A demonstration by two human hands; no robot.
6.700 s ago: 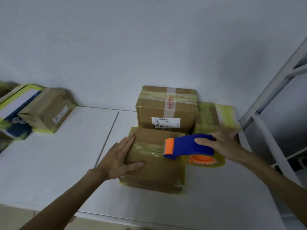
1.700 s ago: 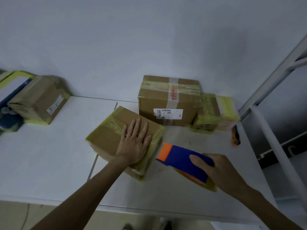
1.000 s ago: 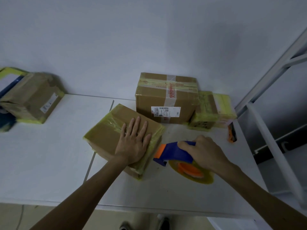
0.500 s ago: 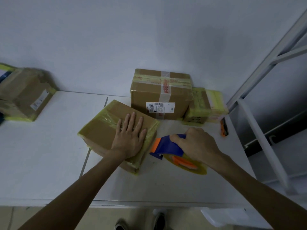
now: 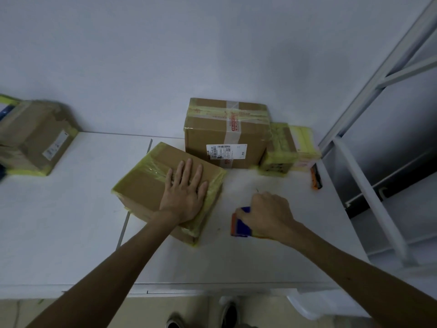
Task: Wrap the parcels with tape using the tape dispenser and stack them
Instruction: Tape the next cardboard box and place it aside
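Two bare hands work over the near part of the white tabletop [image 5: 71, 221]. The left hand [image 5: 184, 195] lies flat, fingers straight and spread, on top of a brown cardboard parcel banded with yellowish clear tape [image 5: 146, 185]. The press likely pins the box so it cannot slide or turn.

Just right of that hand, the right hand [image 5: 267, 214] curls over a blue-and-orange plastic tape dispenser [image 5: 241, 223]. It grips the tool from above, low by the table and apart from the parcel's right edge. So little of the tool shows under the fingers that the tape roll cannot be made out.

Beyond the left fingertips, a taller brown cardboard box with a white shipping label [image 5: 224, 138] stands against the wall. Beyond the right hand sits a smaller parcel wrapped thickly in yellow tape [image 5: 281, 150], touching that box. These two look already taped, set back to leave working room. Further right of the right hand lies an orange-handled cutter [image 5: 316, 178]. Far to the left of the left hand rests another taped brown carton [image 5: 35, 138].
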